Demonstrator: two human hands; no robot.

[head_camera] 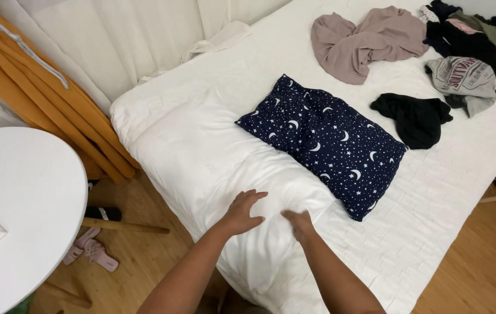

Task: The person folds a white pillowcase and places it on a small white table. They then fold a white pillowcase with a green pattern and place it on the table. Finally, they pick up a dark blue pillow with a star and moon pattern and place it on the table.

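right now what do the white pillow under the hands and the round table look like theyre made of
White pillow: soft matte woven fabric, likely cotton; it creases and dents under both hands. Round table: smooth white top, painted or laminated by its even sheen; which one is unclear.

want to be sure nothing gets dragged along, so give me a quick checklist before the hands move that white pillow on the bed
1. Both hands on the white pillow: ok, left hand and right hand rest on its near end.
2. Firm grip on the pillow: cannot tell, left fingers are spread flat, right fingers curl into the fabric.
3. Star-patterned pillow off the white one: not ok, its edge lies against or over it.
4. Black garment away from the pillows: ok, it lies apart.
5. Clothes pile away: ok, at the far corner.
6. Round white table out of the way: ok, beside the bed.
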